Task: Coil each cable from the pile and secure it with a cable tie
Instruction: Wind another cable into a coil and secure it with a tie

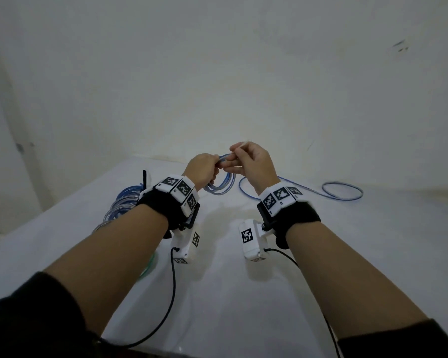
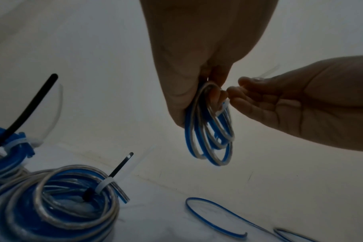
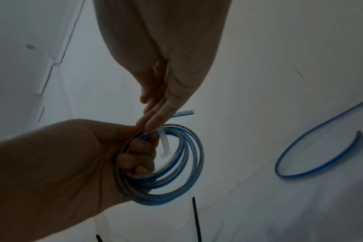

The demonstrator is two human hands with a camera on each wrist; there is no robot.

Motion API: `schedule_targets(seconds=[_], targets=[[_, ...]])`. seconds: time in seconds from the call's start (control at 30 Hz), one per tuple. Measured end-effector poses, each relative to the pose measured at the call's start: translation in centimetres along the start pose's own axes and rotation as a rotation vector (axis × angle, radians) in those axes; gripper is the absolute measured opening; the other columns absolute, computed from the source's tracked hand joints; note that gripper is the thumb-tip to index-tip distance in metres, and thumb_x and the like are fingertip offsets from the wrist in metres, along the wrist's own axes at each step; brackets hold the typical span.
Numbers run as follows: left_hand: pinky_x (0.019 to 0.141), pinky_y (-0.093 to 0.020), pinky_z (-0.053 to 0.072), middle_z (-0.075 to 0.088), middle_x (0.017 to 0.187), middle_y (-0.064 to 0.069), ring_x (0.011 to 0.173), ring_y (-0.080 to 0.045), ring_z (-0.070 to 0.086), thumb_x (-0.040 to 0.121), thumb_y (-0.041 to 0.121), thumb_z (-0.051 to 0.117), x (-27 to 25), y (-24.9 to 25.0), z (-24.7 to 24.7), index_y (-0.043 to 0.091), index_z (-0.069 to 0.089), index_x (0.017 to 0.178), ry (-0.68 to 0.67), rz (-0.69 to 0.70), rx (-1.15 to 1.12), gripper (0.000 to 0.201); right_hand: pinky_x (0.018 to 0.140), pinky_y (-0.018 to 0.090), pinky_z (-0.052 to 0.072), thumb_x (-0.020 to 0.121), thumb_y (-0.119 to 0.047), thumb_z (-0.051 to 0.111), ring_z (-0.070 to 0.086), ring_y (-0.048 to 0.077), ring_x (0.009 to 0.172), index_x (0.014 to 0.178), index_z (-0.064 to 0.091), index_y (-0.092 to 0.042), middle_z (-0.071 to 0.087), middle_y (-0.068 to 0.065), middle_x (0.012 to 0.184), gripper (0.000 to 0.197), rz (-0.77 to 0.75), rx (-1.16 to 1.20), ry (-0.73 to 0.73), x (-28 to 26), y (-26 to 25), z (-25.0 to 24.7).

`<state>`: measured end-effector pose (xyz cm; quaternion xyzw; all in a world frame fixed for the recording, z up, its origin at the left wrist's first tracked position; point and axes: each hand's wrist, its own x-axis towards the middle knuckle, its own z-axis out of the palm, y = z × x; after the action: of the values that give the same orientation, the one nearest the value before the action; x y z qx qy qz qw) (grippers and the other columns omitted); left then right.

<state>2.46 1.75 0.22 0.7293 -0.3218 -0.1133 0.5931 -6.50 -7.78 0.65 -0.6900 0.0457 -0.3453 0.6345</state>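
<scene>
The left hand (image 1: 201, 168) holds a small coil of blue-and-clear cable (image 1: 221, 185) in the air above the white table (image 1: 217, 293), its fingers (image 3: 135, 157) curled through the loops and clamped on the bundle. The right hand (image 1: 251, 164) pinches a translucent white cable tie (image 3: 163, 144) between thumb and fingertips at the top of the coil. Finished coils (image 2: 58, 201), bound with white and black ties, lie on the table to the left. Loose blue cable (image 1: 343, 191) lies on the right.
</scene>
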Motion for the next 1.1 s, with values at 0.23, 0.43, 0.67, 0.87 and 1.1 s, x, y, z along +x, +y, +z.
schedule_targets(seconds=[0.23,0.43,0.67,0.87,1.1], targets=[[0.039,-0.015,0.034,0.062,0.048,0.003,0.032,-0.002,0.040,0.097,0.023,0.036,-0.1,-0.7,-0.2,0.008,0.059,0.071,-0.093,-0.097,0.119,0.038,0.071,0.035,0.059,0.096,0.002,0.042,0.065,0.020,0.063,0.088,0.058,-0.007,0.055,0.010,0.073,0.020,-0.079,-0.028,-0.008,0.1,0.9,0.2],[0.044,-0.018,0.029,0.065,0.074,-0.008,0.042,-0.007,0.037,0.098,0.022,0.040,-0.7,0.0,-0.1,0.003,0.058,0.084,-0.161,-0.130,0.052,0.029,0.070,0.034,0.055,0.098,-0.006,0.044,0.057,0.013,0.059,0.088,0.060,-0.010,0.051,0.006,0.069,0.019,-0.103,-0.037,0.013,0.4,0.9,0.7],[0.043,-0.015,0.032,0.061,0.076,-0.002,0.054,-0.011,0.037,0.096,0.010,0.038,-0.8,-0.6,-0.6,0.000,0.062,0.099,-0.079,-0.097,0.035,0.026,0.063,0.025,0.049,0.097,-0.014,0.045,0.056,0.013,0.065,0.078,0.060,-0.021,0.061,0.001,0.083,0.025,-0.062,-0.216,0.101,1.6,2.1,1.3],[0.054,-0.017,0.031,0.066,0.089,-0.018,0.063,-0.012,0.042,0.095,0.004,0.040,-1.0,-0.9,-1.6,-0.004,0.062,0.112,0.025,0.008,0.105,0.029,0.077,0.022,0.051,0.097,-0.011,0.043,0.067,0.017,0.077,0.079,0.055,-0.014,0.069,0.012,0.086,0.022,0.021,-0.254,0.140,2.2,3.1,2.2],[0.075,-0.035,0.046,0.060,0.122,-0.025,0.110,-0.040,0.054,0.094,-0.001,0.040,-1.5,-1.2,-2.3,-0.003,0.056,0.123,0.056,-0.030,0.025,0.033,0.089,0.040,0.053,0.093,-0.008,0.048,0.063,0.024,0.089,0.081,0.063,-0.007,0.064,0.009,0.091,0.018,0.040,-0.355,0.122,2.6,3.6,3.7]])
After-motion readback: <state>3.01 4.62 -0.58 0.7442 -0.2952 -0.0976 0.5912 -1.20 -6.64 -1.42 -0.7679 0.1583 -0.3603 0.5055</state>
